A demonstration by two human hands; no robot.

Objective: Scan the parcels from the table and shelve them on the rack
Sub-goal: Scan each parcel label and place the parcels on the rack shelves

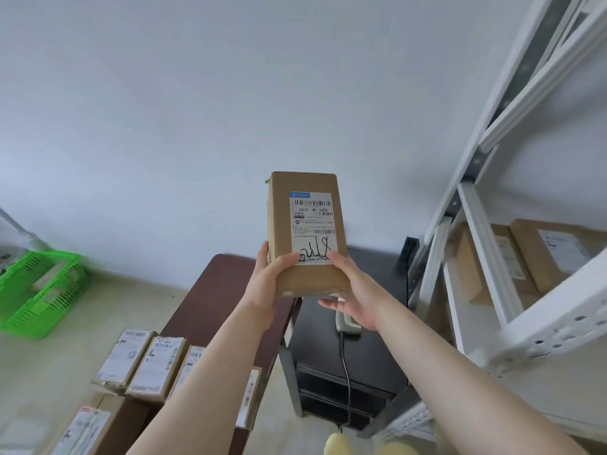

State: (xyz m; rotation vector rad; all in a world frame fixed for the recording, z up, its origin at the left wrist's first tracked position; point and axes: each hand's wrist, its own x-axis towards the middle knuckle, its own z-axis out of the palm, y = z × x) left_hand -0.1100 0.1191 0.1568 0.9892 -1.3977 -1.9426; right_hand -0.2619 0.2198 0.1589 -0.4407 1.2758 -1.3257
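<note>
A brown cardboard parcel [305,231] with a white shipping label and black handwriting is held up in front of the wall, label facing me. My left hand [266,284] grips its lower left edge, thumb on the front. My right hand [351,290] holds its lower right corner, thumb on the label and fingers underneath. A white handheld scanner [345,323] with a black cable lies on the black cabinet [371,349] below my right hand. The white metal rack [486,205] stands at the right, with brown parcels [538,254] on a shelf.
Several labelled parcels [141,362] lie on the dark brown table [216,297] at the lower left. A green plastic basket [39,290] sits on the floor at the far left. A plain wall fills the upper view.
</note>
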